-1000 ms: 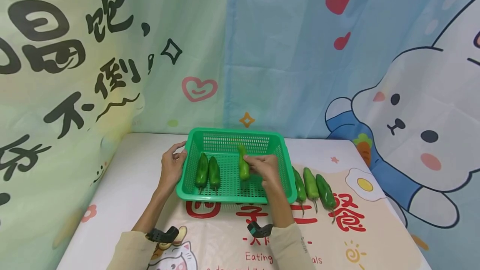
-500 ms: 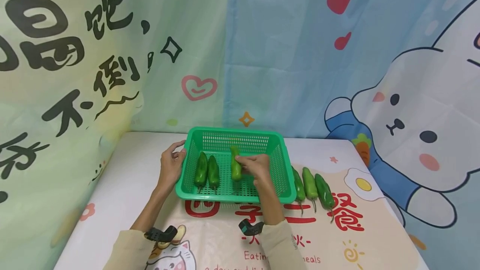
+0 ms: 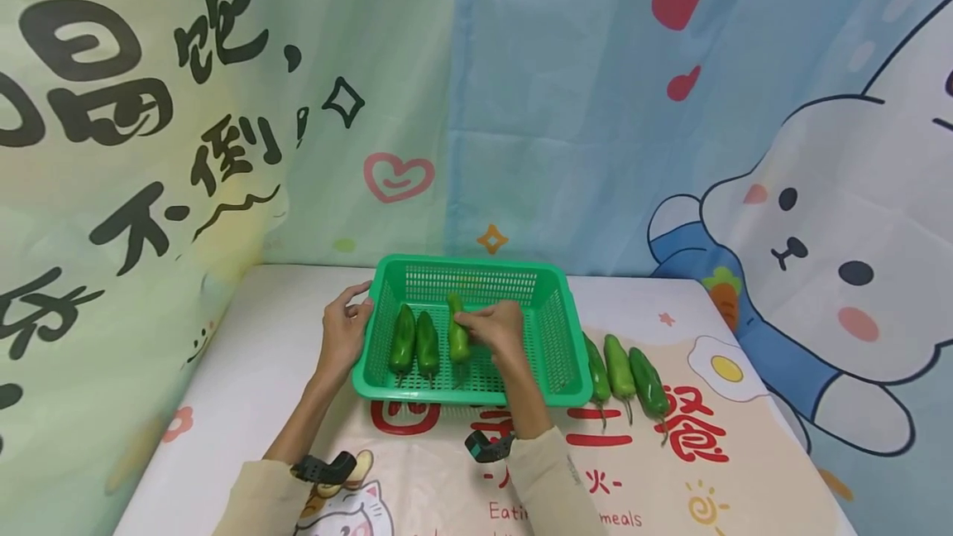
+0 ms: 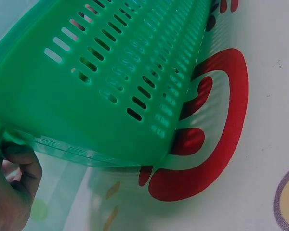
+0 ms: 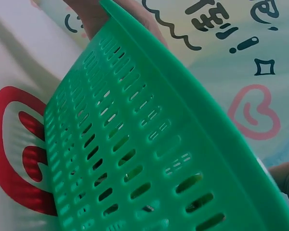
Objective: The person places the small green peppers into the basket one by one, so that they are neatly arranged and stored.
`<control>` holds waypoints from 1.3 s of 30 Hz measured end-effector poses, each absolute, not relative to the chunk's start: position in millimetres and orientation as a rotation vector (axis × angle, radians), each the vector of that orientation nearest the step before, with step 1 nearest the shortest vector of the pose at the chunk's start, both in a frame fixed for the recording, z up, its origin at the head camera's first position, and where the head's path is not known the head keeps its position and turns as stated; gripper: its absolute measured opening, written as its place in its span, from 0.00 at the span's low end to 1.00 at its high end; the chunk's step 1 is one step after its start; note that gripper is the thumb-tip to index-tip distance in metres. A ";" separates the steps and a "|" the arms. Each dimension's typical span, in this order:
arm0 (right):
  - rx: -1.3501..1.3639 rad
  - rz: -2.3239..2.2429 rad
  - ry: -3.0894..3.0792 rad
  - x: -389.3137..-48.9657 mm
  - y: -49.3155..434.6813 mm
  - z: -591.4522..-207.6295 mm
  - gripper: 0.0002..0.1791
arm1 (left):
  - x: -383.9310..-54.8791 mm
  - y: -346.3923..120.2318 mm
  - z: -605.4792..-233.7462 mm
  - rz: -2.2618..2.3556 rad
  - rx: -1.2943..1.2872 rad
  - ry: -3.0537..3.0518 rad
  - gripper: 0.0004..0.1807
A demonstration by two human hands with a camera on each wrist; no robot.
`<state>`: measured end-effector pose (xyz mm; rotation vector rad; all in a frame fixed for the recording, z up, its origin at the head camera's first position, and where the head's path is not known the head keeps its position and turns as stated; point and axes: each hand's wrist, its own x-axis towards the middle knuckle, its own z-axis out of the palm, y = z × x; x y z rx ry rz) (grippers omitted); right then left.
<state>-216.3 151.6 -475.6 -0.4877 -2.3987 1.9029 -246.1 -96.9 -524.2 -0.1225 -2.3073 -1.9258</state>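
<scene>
Green plastic forms the slotted basket (image 3: 432, 396), which stands on a printed cloth (image 3: 223, 370), its left rim held between the thumb and fingers of the left hand (image 3: 345, 327). Inside it, the right hand (image 3: 499, 327) pinches a single pepper (image 3: 457, 344) between thumb and fingers; whether that pepper touches the basket floor cannot be told. Over the last second the right hand has carried it leftward, from right of the basket's middle to near the two peppers (image 3: 428, 344) lying side by side at the left, and the gap between has narrowed. The pair and the left hand show hardly any shift. For the work in hand, this seems to bring the pinched pepper roughly into line as third in a row, though not yet released. Outside, just right of the basket, three more peppers (image 3: 619, 366) lie on the cloth
</scene>
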 end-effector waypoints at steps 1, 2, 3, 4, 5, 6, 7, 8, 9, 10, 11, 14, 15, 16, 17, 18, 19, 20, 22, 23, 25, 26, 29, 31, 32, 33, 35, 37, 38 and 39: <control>-0.480 1.882 -2.412 -217.2 150.3 -474.8 0.13 | -246.2 -96.7 -524.2 -1.925 -0.121 -2.309 0.22; -0.478 1.855 -2.433 -218.1 148.9 -473.7 0.13 | -246.3 -96.6 -524.1 -1.918 -0.120 -2.312 0.22; -0.480 1.827 -2.456 -219.3 147.2 -472.4 0.13 | -246.4 -96.5 -524.1 -1.919 -0.114 -2.312 0.22; -0.487 1.791 -2.481 -221.0 145.8 -471.7 0.13 | -246.5 -96.7 -524.2 -1.919 -0.112 -2.312 0.22; -0.498 1.758 -2.504 -222.9 144.1 -470.7 0.12 | -246.7 -96.7 -524.2 -1.923 -0.107 -2.309 0.22; -0.503 1.722 -2.530 -225.0 142.4 -469.3 0.12 | -246.7 -96.8 -524.1 -1.924 -0.106 -2.310 0.22; -0.509 1.689 -2.556 -227.2 140.7 -468.1 0.12 | -246.9 -96.8 -524.1 -1.923 -0.107 -2.310 0.22; -0.515 1.648 -2.582 -229.9 139.0 -466.6 0.12 | -247.2 -96.8 -524.0 -1.923 -0.111 -2.310 0.22; -0.518 1.615 -2.605 -232.7 137.4 -465.4 0.11 | -247.4 -96.7 -523.6 -1.929 -0.114 -2.305 0.22; -0.522 1.583 -2.625 -235.2 135.7 -464.3 0.12 | -247.4 -96.8 -523.3 -1.928 -0.124 -2.305 0.22; -0.529 1.554 -2.649 -237.3 133.9 -463.0 0.12 | -247.4 -96.7 -522.9 -1.933 -0.127 -2.301 0.22; -0.525 1.475 -2.708 -241.6 129.9 -461.3 0.12 | -246.9 -96.2 -521.9 -1.937 -0.139 -2.299 0.22; -0.519 1.461 -2.722 -242.2 129.0 -461.6 0.12 | -246.5 -96.0 -521.8 -1.939 -0.139 -2.299 0.22; -0.513 1.448 -2.734 -242.4 128.1 -462.1 0.12 | -246.2 -95.8 -521.8 -1.941 -0.138 -2.301 0.22; -0.501 1.433 -2.745 -242.2 127.6 -462.9 0.12 | -245.8 -95.7 -521.6 -1.942 -0.138 -2.303 0.22; -0.487 1.419 -2.755 -242.0 127.1 -464.1 0.12 | -245.5 -95.5 -521.8 -1.943 -0.135 -2.303 0.22; -0.473 1.401 -2.768 -241.7 126.8 -465.3 0.12 | -245.2 -95.4 -521.9 -1.944 -0.134 -2.302 0.22; -0.461 1.386 -2.778 -241.7 126.4 -466.6 0.13 | -245.1 -95.3 -522.2 -1.942 -0.134 -2.302 0.22; -0.439 1.344 -2.812 -241.9 125.7 -468.9 0.14 | -244.8 -95.1 -522.3 -1.936 -0.131 -2.299 0.22; -0.428 1.331 -2.823 -242.0 125.4 -469.8 0.15 | -244.8 -95.1 -522.4 -1.930 -0.133 -2.300 0.22; -0.406 1.312 -2.840 -243.0 124.7 -471.5 0.16 | -245.1 -94.7 -522.4 -1.927 -0.135 -2.298 0.22; -0.396 1.310 -2.845 -243.6 124.4 -472.2 0.16 | -245.1 -94.5 -522.2 -1.925 -0.138 -2.299 0.22; -0.373 1.290 -2.868 -245.0 123.1 -474.6 0.15 | -244.7 -94.4 -521.5 -1.927 -0.146 -2.306 0.22; -0.369 1.266 -2.893 -246.7 122.1 -476.7 0.16 | -243.9 -94.4 -521.2 -1.933 -0.144 -2.305 0.23; -0.372 1.256 -2.906 -247.7 121.5 -477.7 0.17 | -243.5 -94.6 -521.2 -1.934 -0.143 -2.306 0.23; -0.375 1.242 -2.924 -248.9 120.9 -478.9 0.18 | -243.2 -94.7 -521.2 -1.935 -0.140 -2.305 0.23; -0.381 1.225 -2.940 -250.8 119.6 -480.3 0.18 | -242.9 -95.1 -521.4 -1.936 -0.136 -2.304 0.23; -0.391 1.213 -2.951 -252.0 118.1 -481.5 0.16 | -243.0 -95.6 -521.8 -1.934 -0.137 -2.304 0.23; -0.397 1.215 -2.951 -252.2 117.5 -481.7 0.15 | -243.4 -95.9 -522.3 -1.931 -0.136 -2.305 0.22; -0.400 1.221 -2.948 -252.1 116.8 -481.7 0.14 | -243.8 -96.0 -522.9 -1.927 -0.135 -2.306 0.22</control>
